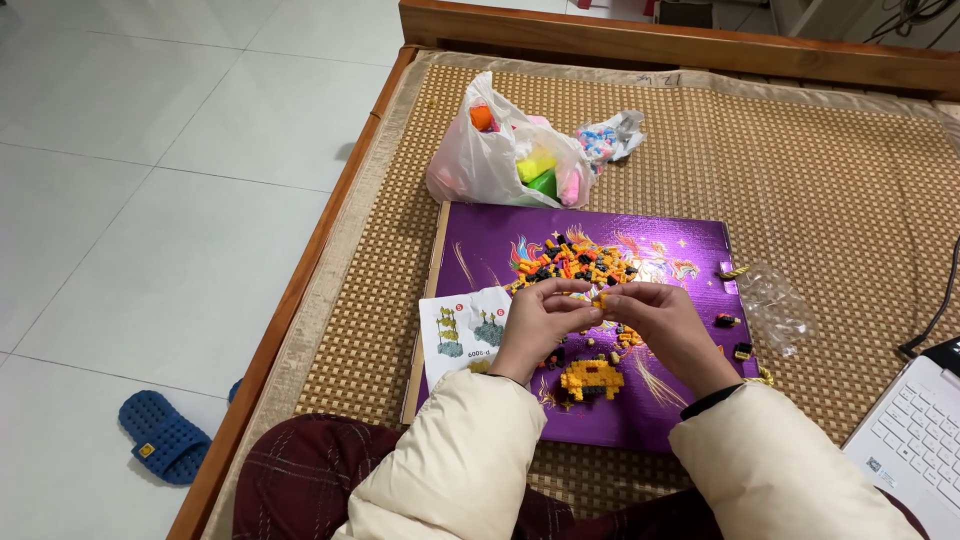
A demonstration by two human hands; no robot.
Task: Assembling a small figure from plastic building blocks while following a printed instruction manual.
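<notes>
My left hand (540, 322) and my right hand (662, 322) meet fingertip to fingertip over a purple box lid (690, 250). Between the fingertips sits a tiny yellow brick piece (600, 298), pinched by both hands. Beyond the hands lies a pile of small orange, yellow and black bricks (578, 264). Just below the hands, a partly built yellow brick model (591, 379) rests on the lid. A folded instruction sheet (465, 332) lies at the lid's left edge, beside my left wrist.
A white plastic bag (505, 150) of bright items sits behind the lid. An empty clear bag (775, 305) and a few loose bricks (730, 322) lie to the right. A white laptop (915, 430) is at the right edge. A blue slipper (162, 435) lies on the tiled floor.
</notes>
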